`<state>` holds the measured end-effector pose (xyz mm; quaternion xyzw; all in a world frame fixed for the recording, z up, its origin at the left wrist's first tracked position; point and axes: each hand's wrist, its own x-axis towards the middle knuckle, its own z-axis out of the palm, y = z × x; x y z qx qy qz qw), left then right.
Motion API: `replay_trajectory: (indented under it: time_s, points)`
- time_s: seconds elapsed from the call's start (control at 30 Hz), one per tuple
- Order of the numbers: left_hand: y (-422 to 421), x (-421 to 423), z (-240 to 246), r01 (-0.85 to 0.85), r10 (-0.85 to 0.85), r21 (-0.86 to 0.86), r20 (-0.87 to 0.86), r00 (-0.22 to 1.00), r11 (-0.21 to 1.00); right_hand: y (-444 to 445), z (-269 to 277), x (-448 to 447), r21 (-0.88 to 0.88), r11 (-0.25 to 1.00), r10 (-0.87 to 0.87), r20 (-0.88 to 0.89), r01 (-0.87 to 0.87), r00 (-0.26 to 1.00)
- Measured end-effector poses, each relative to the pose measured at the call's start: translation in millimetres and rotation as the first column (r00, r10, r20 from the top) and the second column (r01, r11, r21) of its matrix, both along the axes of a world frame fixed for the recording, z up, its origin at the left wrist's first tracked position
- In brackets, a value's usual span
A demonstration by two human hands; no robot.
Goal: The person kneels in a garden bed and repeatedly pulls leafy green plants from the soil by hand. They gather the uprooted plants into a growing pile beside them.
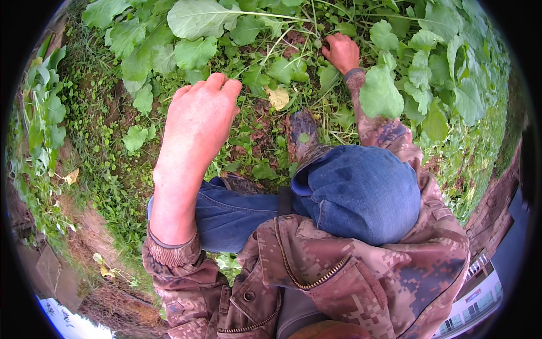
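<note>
My left hand [204, 108] is raised over low green weeds, its back towards me. The fingers curl down out of sight, so I cannot tell whether they hold anything. Farther off, my right hand [341, 51] reaches down at the base of a broad-leaved leafy plant. Its bent fingers are at or close to the plant's stem [317, 42]; the fingertips are partly hidden. Long leaf stalks spread from there, and one large pale green leaf [201, 19] lies out to the left. A yellowed leaf [277, 98] rests between my hands.
A muddy boot [302, 131] stands on the weedy soil below my right hand. My bent knee [366, 193] in blue jeans rises close in front. Dense leafy plants [444, 72] fill the right; more plants [44, 106] grow at far left. A pale building [474, 305] shows at lower right.
</note>
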<state>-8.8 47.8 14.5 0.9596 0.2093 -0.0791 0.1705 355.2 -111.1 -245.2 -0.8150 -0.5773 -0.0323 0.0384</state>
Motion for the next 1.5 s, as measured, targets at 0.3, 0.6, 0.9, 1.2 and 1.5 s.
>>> replay_trajectory:
  time_s: [0.3, 0.6, 0.9, 1.2, 1.5]
  points:
    - [-2, -8, 3, -0.002, 0.002, 0.03, 0.0, 1.0, 1.0, -1, -5, 9, 0.061, 0.987, 0.145, 0.036, -0.147, 0.989]
    - [-2, -5, 6, -0.006, 0.006, -0.005, -0.084, 0.996, 1.0, 30, -3, 23, -0.153, 0.963, -0.256, -0.275, 0.221, 0.927]
    - [-1, -4, 3, -0.029, 0.027, -0.025, -0.073, 0.997, 0.999, 62, -37, 63, -0.509, 0.801, -0.49, -0.255, 0.315, 0.834]
    - [0, -2, 3, -0.031, 0.028, -0.025, -0.11, 0.994, 0.999, 62, -29, 65, -0.489, 0.796, -0.571, -0.41, 0.357, 0.711]
    - [-1, -1, 0, -0.026, 0.022, -0.032, -0.115, 0.993, 0.999, 64, -5, 41, -0.44, 0.768, -0.618, -0.318, 0.465, 0.719]
